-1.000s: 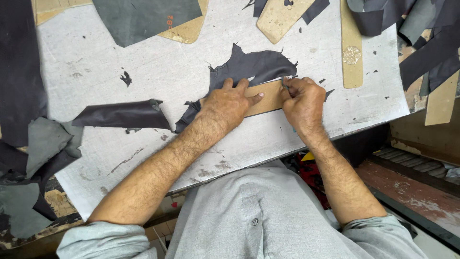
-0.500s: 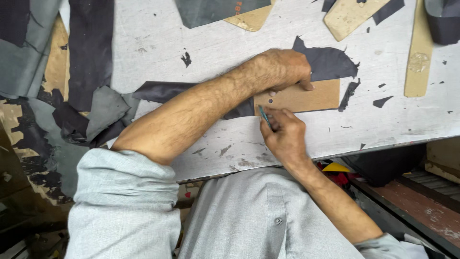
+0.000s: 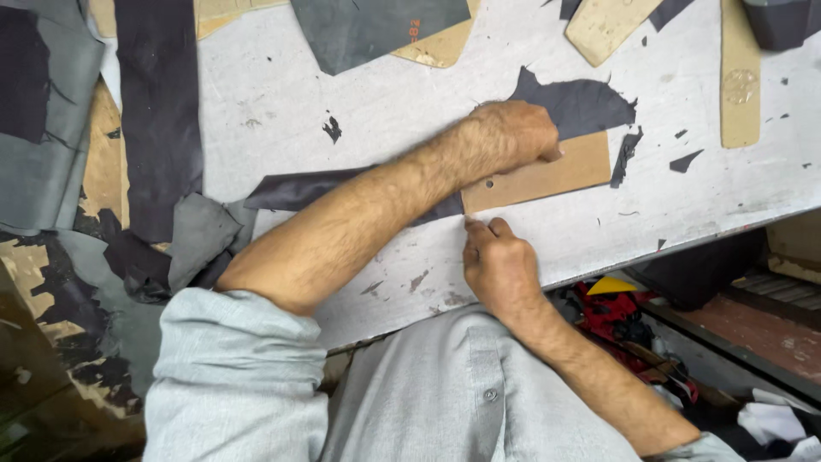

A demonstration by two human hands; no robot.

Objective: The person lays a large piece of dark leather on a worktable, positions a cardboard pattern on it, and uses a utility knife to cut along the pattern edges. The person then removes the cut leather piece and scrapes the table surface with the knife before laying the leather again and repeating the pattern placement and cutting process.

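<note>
Since half a second ago the view has shifted little; the left hand (image 3: pixel 513 137) stays pressed, fingers curled, on the tan rectangular cardboard template (image 3: pixel 547 178), which lies over the dark leather piece (image 3: pixel 581 103) on the scuffed white desk (image 3: pixel 282 103). The right hand (image 3: pixel 498 265), clenched at the template's seven-o'clock corner, seems to pinch a small tool, mostly hidden. A long tan strip (image 3: pixel 741 77) lies at two o'clock.
</note>
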